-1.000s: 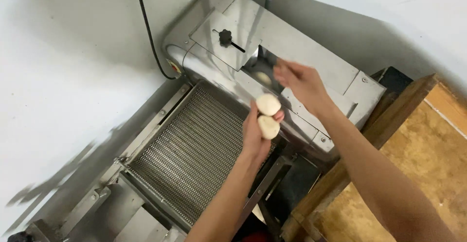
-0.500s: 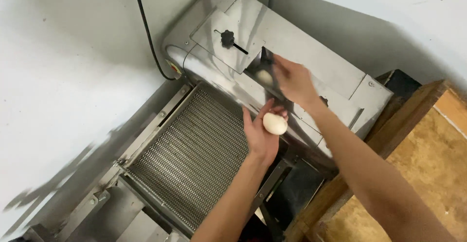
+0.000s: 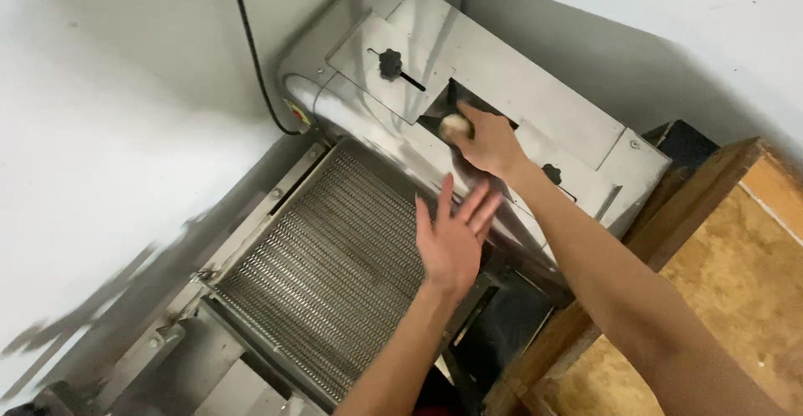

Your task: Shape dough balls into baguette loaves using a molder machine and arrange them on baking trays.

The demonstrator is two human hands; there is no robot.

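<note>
1. Holding a small pale dough ball [image 3: 454, 127] with its fingers closed around it, the right hand [image 3: 489, 142] is at the dark opening [image 3: 452, 102] in the top of the steel machine [image 3: 502, 73].
2. This dough ball sits at the edge of the opening, at about 12 o'clock from the left hand, and only part of it shows past the fingers.
3. With palm up and fingers spread, the left hand [image 3: 452, 236] is open and holds nothing. It hovers above the near edge of the machine, at about 6 o'clock from the right hand, near it but not touching.
4. At 9 o'clock from the left hand lies a wire mesh belt [image 3: 326, 274], sloping down toward 7 o'clock inside a metal frame.
5. A black star-shaped knob [image 3: 390, 64] stands on a steel plate, at about 10 o'clock from the dough ball, and a thin slot runs beside it.
6. A black cable [image 3: 251, 56] goes down the white wall at 10 o'clock from the machine.
7. At 4 o'clock from the right hand there is a wooden board [image 3: 736, 282] with a raised edge, and the right forearm passes over its corner.
</note>
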